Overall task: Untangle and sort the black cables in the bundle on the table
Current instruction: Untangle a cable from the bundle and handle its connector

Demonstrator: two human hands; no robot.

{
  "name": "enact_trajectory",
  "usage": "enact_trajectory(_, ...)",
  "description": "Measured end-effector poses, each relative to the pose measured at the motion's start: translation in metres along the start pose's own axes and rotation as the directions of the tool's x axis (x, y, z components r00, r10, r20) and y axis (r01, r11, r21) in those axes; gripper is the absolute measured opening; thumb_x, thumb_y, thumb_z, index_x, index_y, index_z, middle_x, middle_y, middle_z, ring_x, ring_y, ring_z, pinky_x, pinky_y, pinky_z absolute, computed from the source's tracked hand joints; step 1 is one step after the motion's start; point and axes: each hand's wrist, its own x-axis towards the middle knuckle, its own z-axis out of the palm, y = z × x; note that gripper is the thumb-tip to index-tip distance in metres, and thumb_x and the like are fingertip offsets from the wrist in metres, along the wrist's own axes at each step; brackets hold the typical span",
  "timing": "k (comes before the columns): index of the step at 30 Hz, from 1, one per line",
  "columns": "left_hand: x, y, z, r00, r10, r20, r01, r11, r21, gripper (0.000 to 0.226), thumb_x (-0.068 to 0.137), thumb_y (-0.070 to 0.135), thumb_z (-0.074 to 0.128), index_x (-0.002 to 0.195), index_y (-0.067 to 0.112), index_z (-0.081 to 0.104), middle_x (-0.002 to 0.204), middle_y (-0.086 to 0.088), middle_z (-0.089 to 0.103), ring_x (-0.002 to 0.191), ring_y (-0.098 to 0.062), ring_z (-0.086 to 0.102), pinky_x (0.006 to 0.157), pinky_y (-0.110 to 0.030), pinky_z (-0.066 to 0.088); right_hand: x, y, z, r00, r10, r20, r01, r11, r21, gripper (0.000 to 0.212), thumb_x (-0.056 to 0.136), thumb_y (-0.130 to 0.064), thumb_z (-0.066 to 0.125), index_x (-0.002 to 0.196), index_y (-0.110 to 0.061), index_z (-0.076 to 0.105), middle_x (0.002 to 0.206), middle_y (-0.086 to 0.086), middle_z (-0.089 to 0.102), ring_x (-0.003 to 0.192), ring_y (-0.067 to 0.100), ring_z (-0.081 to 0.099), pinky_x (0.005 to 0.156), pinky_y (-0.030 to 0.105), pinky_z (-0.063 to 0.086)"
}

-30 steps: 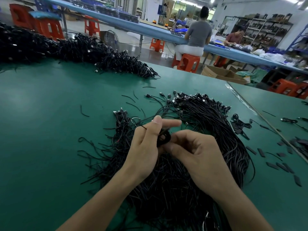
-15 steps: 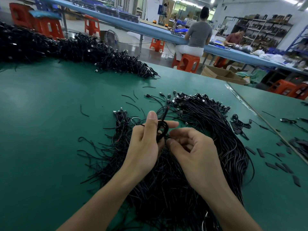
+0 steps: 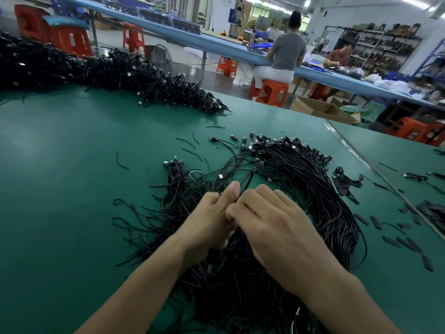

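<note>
A big bundle of thin black cables [image 3: 320,203] with plug ends lies on the green table [image 3: 62,179], curving from the far middle toward me. A looser tangle of cables [image 3: 173,189] spreads to its left. My left hand [image 3: 212,218] and my right hand [image 3: 269,225] meet over the bundle, knuckle to knuckle. Both pinch one thin black cable [image 3: 248,182] that sticks up between the thumbs. What the fingers hold underneath is hidden.
A long heap of black cables [image 3: 101,71] runs along the table's far left. Short black strips [image 3: 375,221] and small cable coils [image 3: 346,180] lie at the right, near the seam with a second table. Two people sit at a blue bench behind orange stools.
The small coil held up between my fingers is gone from sight. Both hands have closed together and dropped lower onto the bundle, and the cable end now points up between the thumbs.
</note>
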Motion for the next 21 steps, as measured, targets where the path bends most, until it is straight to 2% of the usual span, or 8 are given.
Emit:
enact_trajectory(4, -0.003, 0.0, -0.002, 0.943, -0.283, 0.177, 0.285, 0.958, 0.013, 0.049, 0.1, 0.023, 0.035, 0.051, 0.024, 0.041, 0.046, 0.005, 0.029, 0.04, -0.008, 0.018, 0.041, -0.016, 0.012, 0.004, 0.007, -0.008, 0.992, -0.123, 0.0, 0.123, 0.992, 0.017, 0.013, 0.086, -0.007, 0.055, 0.09, -0.015, 0.065, 0.098, -0.001, 0.059, 0.091, 0.02, 0.053, 0.076, 0.034, 0.045)
enact_trajectory(6, -0.003, 0.001, 0.0, 0.906, -0.355, 0.23, 0.364, 0.931, 0.001, 0.051, 0.093, 0.018, 0.034, 0.042, 0.023, 0.041, 0.044, 0.007, 0.028, 0.038, -0.006, 0.017, 0.039, -0.014, 0.011, 0.002, 0.01, -0.006, 0.993, -0.106, 0.042, 0.103, 0.992, 0.072, 0.014, 0.083, -0.005, 0.059, 0.09, -0.017, 0.063, 0.093, -0.003, 0.058, 0.086, 0.017, 0.051, 0.075, 0.034, 0.045)
enact_trajectory(10, -0.002, 0.002, -0.001, 0.866, -0.387, 0.316, 0.437, 0.894, -0.102, 0.062, 0.087, 0.077, 0.041, 0.052, 0.025, 0.041, 0.049, 0.007, 0.028, 0.038, -0.005, 0.017, 0.035, -0.012, 0.015, 0.0, 0.007, -0.005, 0.993, 0.068, 0.101, -0.087, 0.978, 0.189, 0.006, 0.094, -0.011, 0.062, 0.097, -0.015, 0.062, 0.092, -0.003, 0.056, 0.089, 0.018, 0.053, 0.083, 0.033, 0.047)
enact_trajectory(12, -0.003, 0.003, -0.006, 0.85, -0.338, 0.405, 0.401, 0.912, -0.08, 0.061, 0.073, 0.085, 0.052, 0.065, 0.026, 0.043, 0.054, 0.007, 0.028, 0.041, -0.005, 0.018, 0.035, -0.013, 0.016, 0.003, 0.007, -0.008, 0.984, 0.144, 0.106, -0.167, 0.951, 0.261, 0.025, 0.103, -0.015, 0.045, 0.112, 0.004, 0.06, 0.097, 0.019, 0.05, 0.106, 0.038, 0.053, 0.093, 0.036, 0.041)
enact_trajectory(14, -0.005, 0.004, -0.011, 0.824, -0.253, 0.506, 0.304, 0.953, -0.019, 0.043, 0.074, 0.062, 0.069, 0.076, 0.024, 0.048, 0.056, 0.009, 0.029, 0.043, -0.003, 0.02, 0.036, -0.013, 0.018, 0.001, 0.01, -0.008, 0.992, 0.103, 0.068, -0.118, 0.954, 0.276, 0.033, 0.103, -0.022, 0.039, 0.113, 0.0, 0.061, 0.099, 0.013, 0.052, 0.109, 0.027, 0.051, 0.094, 0.037, 0.04)
enact_trajectory(16, -0.007, 0.005, -0.013, 0.792, -0.181, 0.583, 0.211, 0.977, 0.016, 0.024, 0.075, 0.029, 0.077, 0.083, 0.019, 0.056, 0.056, 0.01, 0.034, 0.043, -0.002, 0.025, 0.036, -0.014, 0.019, -0.006, 0.012, -0.008, 0.99, 0.094, 0.109, -0.126, 0.934, 0.334, 0.011, 0.099, -0.027, 0.049, 0.096, -0.026, 0.06, 0.093, -0.015, 0.054, 0.095, 0.003, 0.049, 0.083, 0.023, 0.042)
enact_trajectory(17, -0.008, 0.005, -0.012, 0.782, -0.176, 0.599, 0.198, 0.98, 0.03, 0.018, 0.078, 0.017, 0.076, 0.083, 0.019, 0.059, 0.056, 0.01, 0.037, 0.043, -0.002, 0.026, 0.037, -0.014, 0.019, -0.008, 0.016, -0.008, 0.981, 0.133, 0.143, -0.175, 0.921, 0.347, 0.006, 0.097, -0.029, 0.053, 0.094, -0.031, 0.057, 0.092, -0.017, 0.053, 0.093, 0.001, 0.049, 0.082, 0.021, 0.041)
enact_trajectory(21, -0.009, 0.002, -0.003, 0.779, -0.236, 0.58, 0.194, 0.972, 0.135, 0.017, 0.085, 0.009, 0.069, 0.084, 0.007, 0.052, 0.054, 0.005, 0.034, 0.04, -0.004, 0.025, 0.036, -0.015, 0.019, -0.008, 0.019, -0.014, 0.963, 0.155, 0.22, -0.234, 0.885, 0.402, 0.022, 0.092, -0.041, 0.058, 0.111, -0.042, 0.048, 0.097, -0.022, 0.05, 0.099, -0.003, 0.047, 0.083, 0.014, 0.04)
